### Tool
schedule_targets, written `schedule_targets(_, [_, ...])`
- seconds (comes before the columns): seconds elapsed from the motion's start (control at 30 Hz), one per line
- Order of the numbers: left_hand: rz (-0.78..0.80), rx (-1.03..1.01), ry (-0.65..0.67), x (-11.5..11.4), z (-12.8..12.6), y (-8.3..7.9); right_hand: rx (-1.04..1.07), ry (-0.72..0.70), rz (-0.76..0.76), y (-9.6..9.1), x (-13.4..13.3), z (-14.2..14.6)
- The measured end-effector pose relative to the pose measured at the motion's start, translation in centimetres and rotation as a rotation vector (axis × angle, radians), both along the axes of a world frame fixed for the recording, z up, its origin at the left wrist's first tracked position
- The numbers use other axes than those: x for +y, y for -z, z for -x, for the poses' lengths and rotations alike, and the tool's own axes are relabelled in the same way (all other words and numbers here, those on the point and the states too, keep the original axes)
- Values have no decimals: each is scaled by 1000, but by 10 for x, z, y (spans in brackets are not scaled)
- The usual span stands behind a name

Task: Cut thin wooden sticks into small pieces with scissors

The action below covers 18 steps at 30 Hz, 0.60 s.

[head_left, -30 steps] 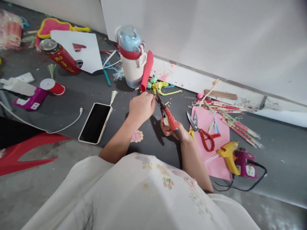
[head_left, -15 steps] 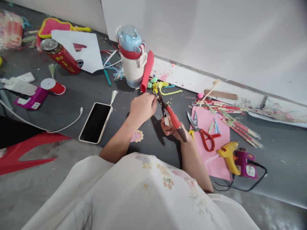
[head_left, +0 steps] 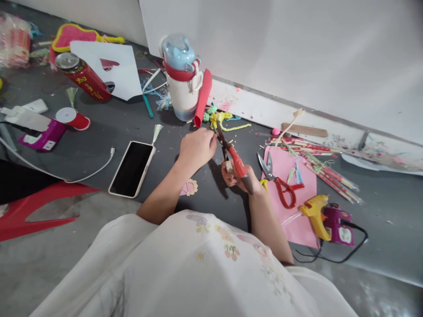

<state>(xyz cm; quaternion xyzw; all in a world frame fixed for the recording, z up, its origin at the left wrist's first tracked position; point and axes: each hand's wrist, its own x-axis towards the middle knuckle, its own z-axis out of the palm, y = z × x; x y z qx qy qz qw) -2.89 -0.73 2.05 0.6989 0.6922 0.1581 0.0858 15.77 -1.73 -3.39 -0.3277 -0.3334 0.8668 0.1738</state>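
Observation:
My right hand (head_left: 238,179) grips the red handles of a pair of cutters (head_left: 235,159), whose dark jaws point up and left toward my left hand. My left hand (head_left: 195,147) is closed in a pinch right at the jaw tips, holding something too small to make out. Both hands hover over the dark grey table (head_left: 99,141). A small pink and yellow paper shape (head_left: 189,188) lies on the table under my left forearm.
A phone (head_left: 131,168) with a white cable lies to the left. A white and blue bottle (head_left: 180,79) and a red paper roll (head_left: 202,97) stand behind the hands. Right: red scissors (head_left: 277,182) on pink paper (head_left: 291,193), a yellow glue gun (head_left: 315,215), several sticks (head_left: 317,163). A red can (head_left: 82,78) sits far left.
The cutter handles squeezed slightly closer together in my right hand and shifted a little. My left hand stays pinched at the jaws.

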Motion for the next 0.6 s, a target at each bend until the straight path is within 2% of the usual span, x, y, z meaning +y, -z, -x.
schedule_targets(0.23, [-28,27,19,-1,-1,1,132,32,-171,2,-7,-6])
schedule_targets(0.5, [-23,46,26,-1,-1,1,81,16,-256,4,-6,-4])
schedule_targets(0.6, [-108,60,29,-2,-1,1,27,24,-321,8,-6,-3])
